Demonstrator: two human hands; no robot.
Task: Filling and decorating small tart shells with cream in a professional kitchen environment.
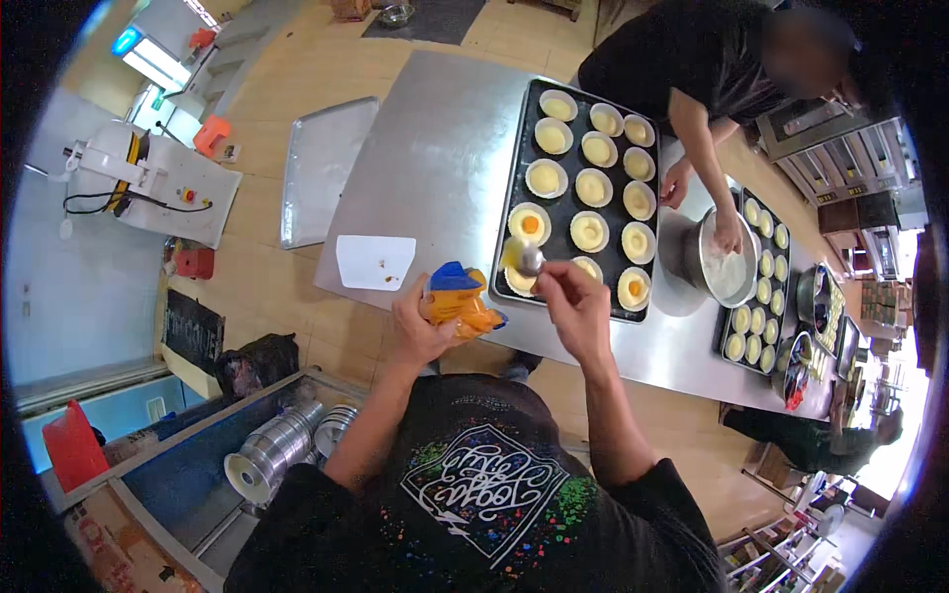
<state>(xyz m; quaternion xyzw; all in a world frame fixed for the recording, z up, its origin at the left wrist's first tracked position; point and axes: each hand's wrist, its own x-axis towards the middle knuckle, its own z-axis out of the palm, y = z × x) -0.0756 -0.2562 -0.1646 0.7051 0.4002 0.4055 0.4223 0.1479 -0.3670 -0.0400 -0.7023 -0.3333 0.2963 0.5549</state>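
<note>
Head view: right fingers (556, 280) clamped on a spoon (531, 262) just beyond their tips, over a cup (518, 284) on the black tray (506, 188); left fingers (441, 334) clamped around an orange packet (457, 304). Recommended: lower the spoon near the cup's middle, tip gently, keep rim clean.

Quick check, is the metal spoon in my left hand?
No, your right hand holds the metal spoon, while your left hand grips an orange-and-blue packet.
</note>
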